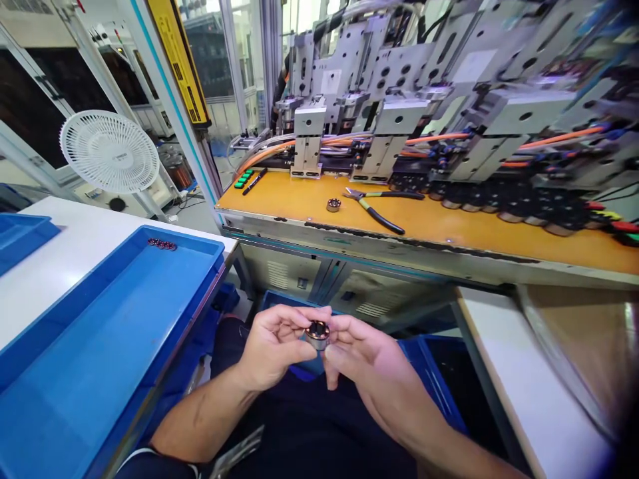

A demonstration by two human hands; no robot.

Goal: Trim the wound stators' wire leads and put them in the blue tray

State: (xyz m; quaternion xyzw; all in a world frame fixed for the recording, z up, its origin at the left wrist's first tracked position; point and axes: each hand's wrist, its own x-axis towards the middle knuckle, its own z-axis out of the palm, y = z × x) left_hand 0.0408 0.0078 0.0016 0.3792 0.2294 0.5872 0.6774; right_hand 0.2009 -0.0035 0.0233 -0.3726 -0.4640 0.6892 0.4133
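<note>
You pinch a small metal ring between the thumb and fingers of your left hand on its left side and your right hand on its right, so it lies between the 2, its opening facing up. Farther off, on the orange bench, 1 similar ring sits just left of the pliers. At left, a blue tray holds a short row of small parts near its far end.

Hands have open air above; pliers obstruct the bench.
</note>
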